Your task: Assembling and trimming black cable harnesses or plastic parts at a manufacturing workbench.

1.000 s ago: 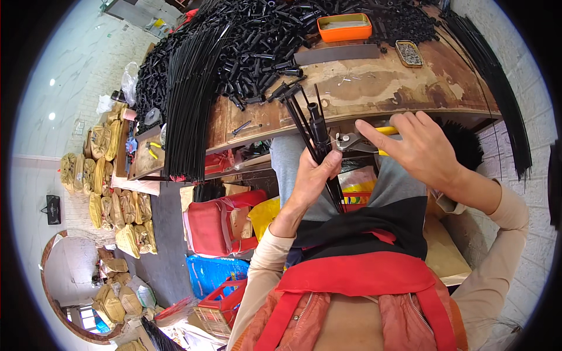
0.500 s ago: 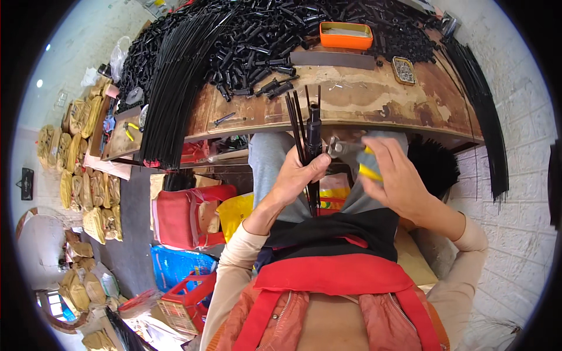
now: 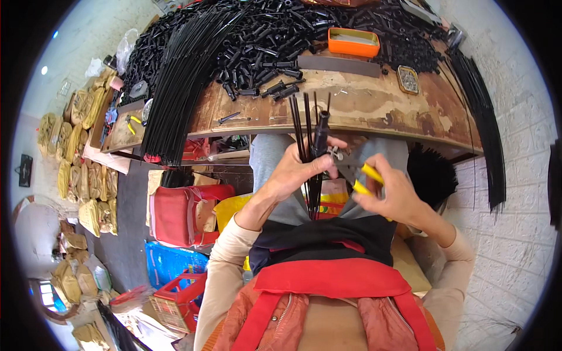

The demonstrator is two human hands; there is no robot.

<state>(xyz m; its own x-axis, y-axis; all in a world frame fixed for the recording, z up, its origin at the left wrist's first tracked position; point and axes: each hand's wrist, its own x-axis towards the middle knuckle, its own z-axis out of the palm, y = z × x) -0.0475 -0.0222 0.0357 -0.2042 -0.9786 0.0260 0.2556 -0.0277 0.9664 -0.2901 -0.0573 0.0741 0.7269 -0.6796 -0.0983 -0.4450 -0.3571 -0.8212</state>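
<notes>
My left hand [image 3: 287,175] is closed around several thin black rods [image 3: 297,126] and a black tubular plastic part [image 3: 321,134], which stand nearly upright above my lap. The rods' lower ends show below the hand. My right hand [image 3: 401,196] holds pliers with yellow handles [image 3: 373,172], and the handles are spread apart. The pliers' metal head is beside the tubular part, near my left thumb, next to a small silvery metal piece [image 3: 336,154]. Whether the jaws grip that piece I cannot tell.
The wooden table's front edge [image 3: 374,126] runs just beyond my hands. Heaped black tubular parts [image 3: 263,52], a rod bundle [image 3: 175,99], an orange tray [image 3: 353,42] and a small box of metal bits [image 3: 407,80] lie on it. More rods [image 3: 483,117] hang at the right.
The pliers have turned, and their handles now show spread apart. My right hand has shifted slightly lower. The rods and tubular part remain in my left hand, with more fingers visible behind the part.
</notes>
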